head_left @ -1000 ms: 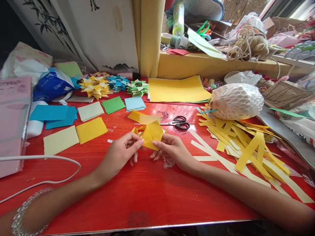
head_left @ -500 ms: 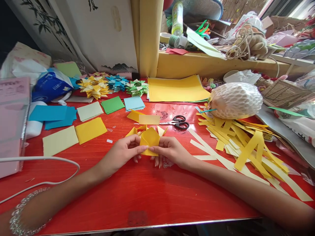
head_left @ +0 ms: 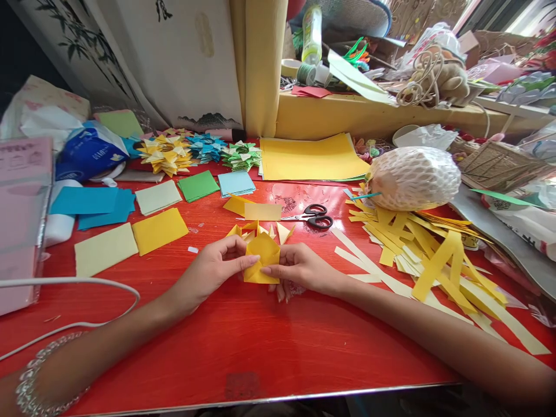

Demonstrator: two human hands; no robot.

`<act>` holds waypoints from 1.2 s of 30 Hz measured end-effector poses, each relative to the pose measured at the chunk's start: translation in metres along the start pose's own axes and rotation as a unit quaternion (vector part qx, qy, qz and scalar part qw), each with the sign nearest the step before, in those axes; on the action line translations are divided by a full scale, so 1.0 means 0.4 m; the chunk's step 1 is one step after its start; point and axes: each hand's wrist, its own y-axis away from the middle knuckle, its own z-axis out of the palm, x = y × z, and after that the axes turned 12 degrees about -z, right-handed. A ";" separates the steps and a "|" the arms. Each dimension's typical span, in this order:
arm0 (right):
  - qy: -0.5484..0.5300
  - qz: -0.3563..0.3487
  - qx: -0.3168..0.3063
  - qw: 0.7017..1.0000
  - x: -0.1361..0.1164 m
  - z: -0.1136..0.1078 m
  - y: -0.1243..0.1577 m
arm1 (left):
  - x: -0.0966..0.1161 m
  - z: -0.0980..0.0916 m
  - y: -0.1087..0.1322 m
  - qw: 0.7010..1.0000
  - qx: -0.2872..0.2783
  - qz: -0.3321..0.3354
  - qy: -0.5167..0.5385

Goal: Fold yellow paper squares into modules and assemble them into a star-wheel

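Observation:
A small yellow paper (head_left: 263, 250), with its top corners folded to a blunt point, is held up between my two hands. My left hand (head_left: 228, 260) pinches its left side, thumb on the front face. On the right side my right hand (head_left: 304, 269) grips it the same way, its thumb near the middle and its lower fingers curled beneath. Just behind the paper lie folded yellow and cream paper pieces (head_left: 284, 231), partly hidden. Black-handled scissors (head_left: 317, 216) rest beyond them, their blades beside a small pale yellow slip (head_left: 263, 212).
Stacks of cut paper in yellow (head_left: 160, 230), green (head_left: 198, 186) and blue (head_left: 98, 200) lie to the left. Folded paper rings (head_left: 167, 152) and large yellow sheets (head_left: 313, 157) sit at the back. Paper strips (head_left: 434, 272) and a net-wrapped round object (head_left: 414, 176) occupy the right.
The folded yellow paper has come slightly lower and toward me. My left thumb has shifted up its face, and both thumbs sit a little farther apart.

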 end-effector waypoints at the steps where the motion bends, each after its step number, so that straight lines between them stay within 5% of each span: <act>1: -0.002 0.002 0.003 1.000 0.000 0.000 0.000 | 0.002 0.000 0.000 1.000 0.005 0.001 0.006; 13: -0.012 0.011 0.006 1.000 -0.002 -0.001 -0.001 | -0.005 0.000 -0.005 1.000 -0.011 0.003 0.013; 22: 0.009 0.024 0.014 1.000 -0.009 0.007 -0.003 | -0.012 0.013 0.005 0.998 0.045 -0.008 -0.033; 29: 0.009 -0.017 0.081 0.997 0.006 0.007 -0.001 | -0.005 0.013 0.009 0.997 -0.051 -0.031 -0.041; 36: 0.004 -0.034 0.086 0.996 0.003 0.008 -0.002 | -0.007 0.014 0.010 0.996 -0.044 -0.032 -0.067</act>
